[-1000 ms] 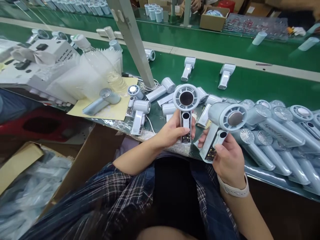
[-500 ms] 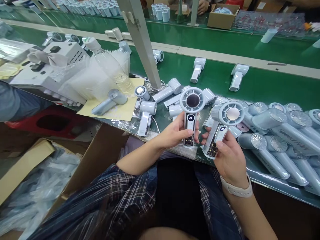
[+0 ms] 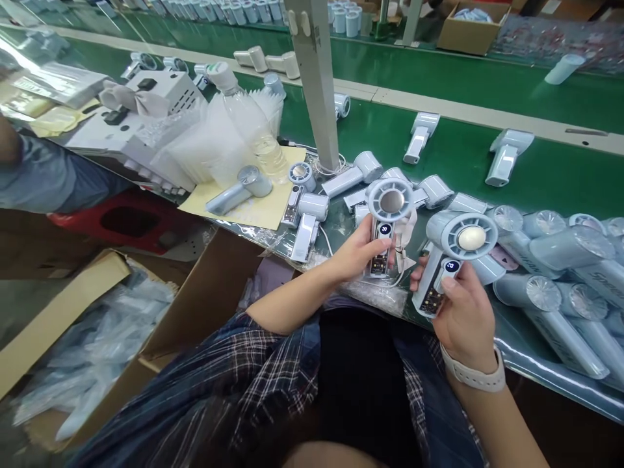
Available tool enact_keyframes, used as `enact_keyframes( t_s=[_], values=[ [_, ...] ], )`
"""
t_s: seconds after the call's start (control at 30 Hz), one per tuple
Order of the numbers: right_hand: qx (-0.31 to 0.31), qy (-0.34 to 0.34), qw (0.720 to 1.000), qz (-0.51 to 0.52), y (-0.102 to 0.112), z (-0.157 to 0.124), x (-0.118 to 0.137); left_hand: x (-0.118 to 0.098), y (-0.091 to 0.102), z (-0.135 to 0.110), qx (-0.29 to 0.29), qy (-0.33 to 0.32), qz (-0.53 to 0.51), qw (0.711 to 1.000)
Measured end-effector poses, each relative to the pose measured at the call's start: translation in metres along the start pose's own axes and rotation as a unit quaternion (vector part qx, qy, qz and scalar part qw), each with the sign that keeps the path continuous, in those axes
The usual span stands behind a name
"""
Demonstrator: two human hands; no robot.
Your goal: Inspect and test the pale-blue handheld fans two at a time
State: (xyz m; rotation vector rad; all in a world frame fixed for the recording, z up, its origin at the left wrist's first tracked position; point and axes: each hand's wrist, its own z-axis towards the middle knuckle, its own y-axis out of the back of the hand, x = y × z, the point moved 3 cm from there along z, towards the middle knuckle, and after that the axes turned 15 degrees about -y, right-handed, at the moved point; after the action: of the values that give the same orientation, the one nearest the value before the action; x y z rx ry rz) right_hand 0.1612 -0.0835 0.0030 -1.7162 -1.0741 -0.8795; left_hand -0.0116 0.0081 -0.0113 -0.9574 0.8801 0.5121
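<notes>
My left hand (image 3: pixel 358 250) grips the handle of a pale blue handheld fan (image 3: pixel 389 205), held upright with its round head facing me and a small lit display reading 20. My right hand (image 3: pixel 461 312) is wrapped round the handle of a second fan (image 3: pixel 463 240), tilted to the right, its display also lit and my thumb resting beside it. Both fans show a bare circuit board low on the handle. A white watch band sits on my right wrist. The two fans are held just above the near edge of the green bench (image 3: pixel 439 156).
Several finished fans (image 3: pixel 560 286) lie piled at the right. More fan parts (image 3: pixel 312 214) and a clear bottle (image 3: pixel 248 123) lie left of a grey post (image 3: pixel 319 84). A cardboard box of plastic bags (image 3: pixel 97 331) stands at lower left. Another person's sleeve (image 3: pixel 43 179) is at far left.
The view has shifted, so everything sits further right. The right fan's display is now lit. The left fan's head has gone from dark to light, and both fans have dropped slightly lower.
</notes>
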Motion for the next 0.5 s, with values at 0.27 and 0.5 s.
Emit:
enact_keyframes(
  t_s=[0.27,0.5],
  values=[
    [0.002,0.022,0.999,0.043,-0.008,0.005,0.009,-0.012,-0.002,0.003,0.092,-0.045,0.020,0.995],
    [0.016,0.029,0.998,0.044,-0.009,0.006,0.009,-0.010,-0.006,0.002,0.096,-0.051,-0.001,0.994]
  ],
)
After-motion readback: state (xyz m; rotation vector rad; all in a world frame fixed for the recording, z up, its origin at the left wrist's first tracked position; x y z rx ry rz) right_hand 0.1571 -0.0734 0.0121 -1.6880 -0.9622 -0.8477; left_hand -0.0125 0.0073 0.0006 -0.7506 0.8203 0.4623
